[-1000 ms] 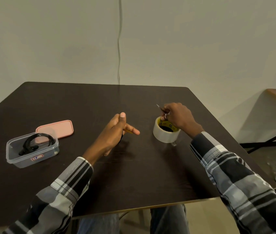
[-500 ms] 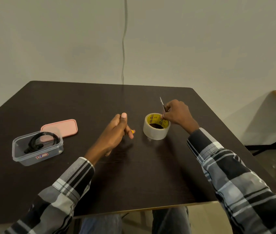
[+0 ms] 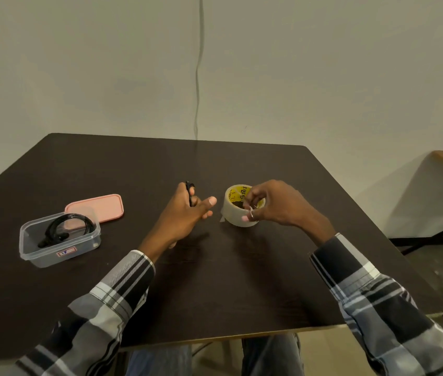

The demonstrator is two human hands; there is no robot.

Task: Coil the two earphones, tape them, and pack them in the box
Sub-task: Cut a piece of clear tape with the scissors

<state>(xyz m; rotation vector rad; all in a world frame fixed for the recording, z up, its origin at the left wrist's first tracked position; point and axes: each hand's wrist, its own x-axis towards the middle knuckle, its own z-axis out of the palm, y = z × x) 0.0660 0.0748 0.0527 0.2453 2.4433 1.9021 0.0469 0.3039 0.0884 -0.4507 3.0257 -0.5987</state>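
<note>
while the left hand (image 3: 185, 213) grips a black earphone (image 3: 189, 194), right hand (image 3: 271, 204) pinching clear tape roll (image 3: 238, 206)

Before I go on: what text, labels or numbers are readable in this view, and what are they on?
Tape roll, yellow inner core: black print, seen at an angle and partly covered by the right hand; not legible.
Clear plastic box, front wall: small white sticker with a red border; its marks are too blurred to read.
Pink lid: no text visible.
</note>
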